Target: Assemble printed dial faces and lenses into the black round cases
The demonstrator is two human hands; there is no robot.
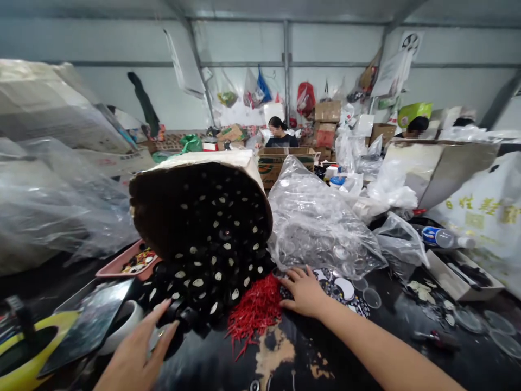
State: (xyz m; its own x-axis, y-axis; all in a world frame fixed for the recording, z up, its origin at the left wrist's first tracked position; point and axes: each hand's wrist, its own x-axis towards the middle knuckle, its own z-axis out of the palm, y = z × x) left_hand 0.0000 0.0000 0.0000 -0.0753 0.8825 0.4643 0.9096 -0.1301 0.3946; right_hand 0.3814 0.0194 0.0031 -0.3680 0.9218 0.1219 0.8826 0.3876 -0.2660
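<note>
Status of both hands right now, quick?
Left hand: fingers parted at the black pieces; whether it grips one can't be told.
Right hand: open, palm down beside the red pile; underside hidden.

The left hand reaches forward with two digits parted, while the bare right forearm angles inward, right hand palm down, fingers spread.

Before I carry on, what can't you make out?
Head view: anything under the right hand, hidden by palm.
Head view: wrist of the left hand, cut off by bottom edge.
Head view: back of the tilted carton, in shadow.
Head view: piece count in the clear bag, veiled by creases.
</note>
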